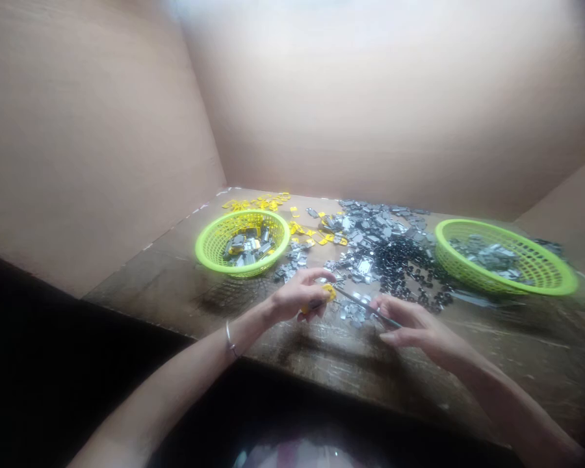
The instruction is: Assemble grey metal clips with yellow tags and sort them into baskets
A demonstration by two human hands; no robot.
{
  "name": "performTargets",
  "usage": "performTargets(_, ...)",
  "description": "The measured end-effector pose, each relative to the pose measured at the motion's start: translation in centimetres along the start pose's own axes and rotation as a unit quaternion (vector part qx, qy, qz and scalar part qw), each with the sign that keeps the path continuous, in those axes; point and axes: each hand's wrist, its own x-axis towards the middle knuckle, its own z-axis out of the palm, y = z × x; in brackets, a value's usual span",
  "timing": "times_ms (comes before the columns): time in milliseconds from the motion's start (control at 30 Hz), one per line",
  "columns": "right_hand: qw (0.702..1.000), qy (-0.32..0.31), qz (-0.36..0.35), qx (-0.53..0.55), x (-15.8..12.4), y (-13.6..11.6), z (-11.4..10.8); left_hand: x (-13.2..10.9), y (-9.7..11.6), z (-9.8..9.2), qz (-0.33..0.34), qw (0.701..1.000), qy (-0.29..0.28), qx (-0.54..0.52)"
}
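Note:
My left hand (306,296) is closed around a small yellow plastic piece (329,291), which shows between thumb and fingers. My right hand (412,324) grips a long thin dark tool (368,307) that resembles tweezers. Its far tip points left and ends close to the yellow piece; whether they touch I cannot tell. Beneath and between the hands lie flat silvery pieces (353,313). Just beyond them spreads a heap of small black parts (402,263).
A green mesh basket (202,257) of grey and yellow pieces stands left; another green basket (560,279) with grey pieces sits right. Loose yellow pieces (256,203) and a pile of grey pieces (377,221) lie at the back. Tan panels (346,130) enclose the wooden table (316,364).

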Motion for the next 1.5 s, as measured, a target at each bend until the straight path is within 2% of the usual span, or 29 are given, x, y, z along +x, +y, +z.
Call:
performTargets(100,0.999,-0.040,-0.010,0.000,0.1,-0.1,-0.2,0.0,-0.1,-0.1,0.001,1.000,0.001,0.001)
performTargets(433,0.998,-0.048,-0.011,0.028,0.4,1.0,-0.4,0.0,-0.4,-0.3,-0.005,1.000,-0.005,0.002)
performTargets(867,0.995,-0.065,-0.045,-0.059,0.6,1.0,-0.6,-0.2,-0.2,-0.2,-0.021,0.999,-0.019,0.027)
performTargets(1033,0.993,-0.074,-0.023,-0.086,0.6,0.8,-0.3,-0.2,-0.5,-0.3,-0.022,0.999,-0.033,0.032)
performTargets(1133,0.980,-0.073,-0.056,-0.179,0.6,0.6,0.0,-0.3,-0.6,-0.4,-0.022,0.998,-0.041,0.036)
performTargets(1267,0.937,-0.074,-0.115,-0.322,0.9,0.3,0.1,-0.6,-0.4,-0.4,-0.022,0.997,-0.050,0.051)
performTargets(1367,0.928,-0.088,-0.121,-0.341,1.2,0.1,0.1,-0.8,-0.3,-0.2,-0.028,0.996,-0.050,0.065)
performTargets(1500,0.935,-0.096,-0.128,-0.315,1.5,0.1,0.1,-0.9,-0.4,-0.1,-0.037,0.996,-0.038,0.076)
